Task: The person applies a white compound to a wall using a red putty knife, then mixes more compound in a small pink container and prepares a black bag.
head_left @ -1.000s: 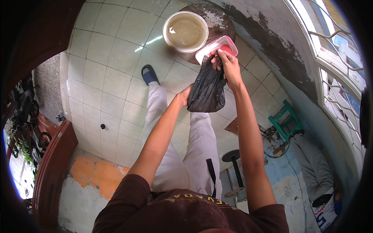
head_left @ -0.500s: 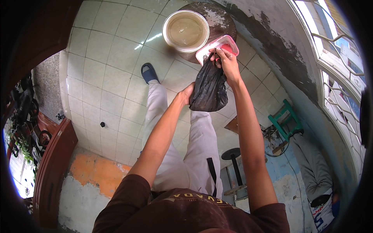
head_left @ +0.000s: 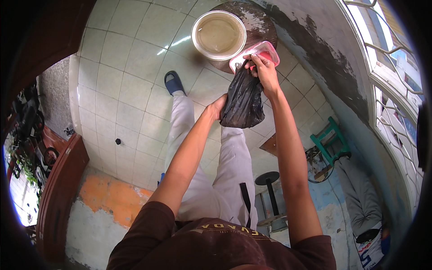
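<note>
A black plastic bag (head_left: 243,100) hangs between my two hands, its gathered top up and its full bottom low over my knee. My right hand (head_left: 261,71) pinches the bag's neck. Against the bag's left side, my left hand (head_left: 219,106) supports it, the fingers mostly hidden behind the plastic. Just beyond my right hand a pink tray (head_left: 270,47) with a white inside sits on the edge of a round wooden table (head_left: 261,22). Left of the tray stands a round pale basin (head_left: 218,36) holding cloudy liquid. What the bag contains cannot be seen.
Pale tiles (head_left: 135,85) cover the floor, with a small black object (head_left: 118,141) on it. A green plastic stool (head_left: 331,140) stands by the right wall, near grey trousers (head_left: 357,193). A barred window (head_left: 396,90) is at far right, a brown wooden door (head_left: 63,193) at left.
Both hands keep their hold on the bag and barely move. The basin, tray and table appear slightly further right in the picture.
</note>
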Motion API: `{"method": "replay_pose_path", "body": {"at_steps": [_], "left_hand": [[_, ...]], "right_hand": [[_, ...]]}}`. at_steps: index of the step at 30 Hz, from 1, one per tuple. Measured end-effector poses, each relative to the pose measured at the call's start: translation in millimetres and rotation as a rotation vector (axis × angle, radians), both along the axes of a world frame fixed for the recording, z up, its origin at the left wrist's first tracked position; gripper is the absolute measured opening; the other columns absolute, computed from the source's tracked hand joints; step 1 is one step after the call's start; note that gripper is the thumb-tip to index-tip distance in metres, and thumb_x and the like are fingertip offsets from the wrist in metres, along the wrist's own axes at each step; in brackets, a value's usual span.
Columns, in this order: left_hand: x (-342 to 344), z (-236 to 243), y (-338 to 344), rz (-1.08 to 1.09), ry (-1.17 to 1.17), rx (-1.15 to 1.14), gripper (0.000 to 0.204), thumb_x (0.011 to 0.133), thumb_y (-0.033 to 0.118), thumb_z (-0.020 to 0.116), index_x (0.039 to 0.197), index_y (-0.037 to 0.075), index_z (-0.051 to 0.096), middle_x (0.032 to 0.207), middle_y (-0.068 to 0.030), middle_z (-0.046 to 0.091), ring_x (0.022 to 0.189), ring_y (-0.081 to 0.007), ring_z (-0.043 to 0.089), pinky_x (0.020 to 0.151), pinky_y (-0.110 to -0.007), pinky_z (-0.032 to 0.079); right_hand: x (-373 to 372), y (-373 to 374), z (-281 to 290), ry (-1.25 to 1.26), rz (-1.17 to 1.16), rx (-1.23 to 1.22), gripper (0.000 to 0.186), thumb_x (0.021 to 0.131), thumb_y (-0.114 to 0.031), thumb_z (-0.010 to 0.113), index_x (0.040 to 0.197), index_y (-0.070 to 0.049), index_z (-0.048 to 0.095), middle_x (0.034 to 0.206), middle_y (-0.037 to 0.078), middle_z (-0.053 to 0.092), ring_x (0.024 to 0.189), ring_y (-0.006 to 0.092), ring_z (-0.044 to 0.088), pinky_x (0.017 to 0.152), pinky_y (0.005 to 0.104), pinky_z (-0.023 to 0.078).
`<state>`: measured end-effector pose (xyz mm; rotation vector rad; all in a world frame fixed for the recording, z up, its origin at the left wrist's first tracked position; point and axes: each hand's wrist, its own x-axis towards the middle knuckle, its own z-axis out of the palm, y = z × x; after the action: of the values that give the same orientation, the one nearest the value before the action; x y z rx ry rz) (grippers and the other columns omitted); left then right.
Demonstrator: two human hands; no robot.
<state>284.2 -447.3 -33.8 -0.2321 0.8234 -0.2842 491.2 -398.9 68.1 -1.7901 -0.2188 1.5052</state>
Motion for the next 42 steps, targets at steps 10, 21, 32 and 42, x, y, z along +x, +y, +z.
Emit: {"method": "replay_pose_path", "body": {"at_steps": [10, 21, 32, 42], "left_hand": [[-1, 8, 7, 0.032, 0.016, -0.004, 0.049, 0.102, 0.038, 0.040, 0.115, -0.001, 0.067, 0.103, -0.0125, 0.075, 0.083, -0.0198, 0.073, 0.083, -0.036, 0.059], [0, 6, 12, 0.047, -0.010, 0.062, 0.047, 0.102, 0.038, 0.041, 0.117, 0.001, 0.066, 0.106, -0.0110, 0.074, 0.089, -0.0188, 0.072, 0.086, -0.036, 0.058], [5, 5, 15, 0.103, -0.013, 0.055, 0.051, 0.103, 0.043, 0.039, 0.117, 0.003, 0.067, 0.105, -0.0085, 0.074, 0.086, -0.0185, 0.073, 0.085, -0.036, 0.059], [8, 5, 14, 0.109, -0.027, 0.066, 0.052, 0.103, 0.044, 0.039, 0.119, 0.003, 0.066, 0.108, -0.0094, 0.074, 0.089, -0.0188, 0.073, 0.086, -0.036, 0.059]], "right_hand": [[-2, -1, -2, 0.001, 0.004, -0.002, 0.031, 0.104, -0.025, 0.050, 0.110, -0.003, 0.070, 0.078, -0.001, 0.063, 0.061, 0.0043, 0.039, 0.059, 0.0195, 0.034], [-7, -3, -7, -0.005, 0.012, -0.002, 0.031, 0.104, -0.024, 0.049, 0.111, -0.002, 0.069, 0.078, 0.000, 0.063, 0.061, 0.0042, 0.038, 0.057, 0.0196, 0.032], [-6, -4, -10, -0.014, 0.003, 0.009, 0.031, 0.104, -0.025, 0.050, 0.112, -0.002, 0.070, 0.078, 0.000, 0.063, 0.061, 0.0040, 0.038, 0.057, 0.0196, 0.032], [-6, -1, -9, -0.040, -0.009, 0.008, 0.032, 0.104, -0.026, 0.049, 0.111, -0.003, 0.071, 0.079, -0.001, 0.064, 0.062, 0.0039, 0.039, 0.058, 0.0192, 0.033]]}}
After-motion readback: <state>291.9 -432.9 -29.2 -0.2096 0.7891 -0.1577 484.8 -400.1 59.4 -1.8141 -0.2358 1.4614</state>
